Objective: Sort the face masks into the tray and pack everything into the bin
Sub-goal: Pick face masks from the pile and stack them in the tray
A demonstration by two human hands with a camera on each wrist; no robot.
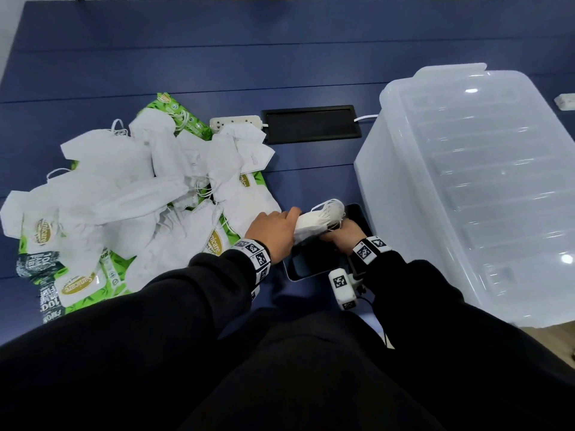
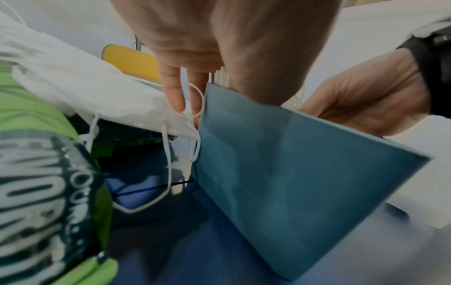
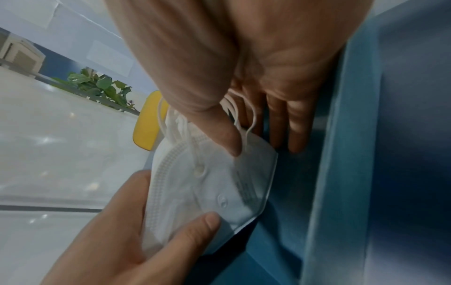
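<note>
I see the stack of masks (image 1: 317, 220) as white non-woven cloth, matt, soft, with a stitched ribbed seam and thin elastic loops clear in the right wrist view (image 3: 207, 185). The loose masks (image 1: 130, 181) on the left look like the same matt fabric. The wipe packs (image 1: 77, 284) under them are glossy printed plastic film, green and dark, with crinkled highlights. The tray (image 1: 311, 265) is smooth hard plastic, blue-grey with a slight sheen (image 2: 292, 173). The bin (image 1: 466, 188) on the right is translucent frosted plastic, glossy with light spots. The table (image 1: 186, 57) is smooth matt blue laminate. The sleeves (image 1: 174, 293) are black matt cloth. The power strip (image 1: 236, 122) is cream plastic.
</note>
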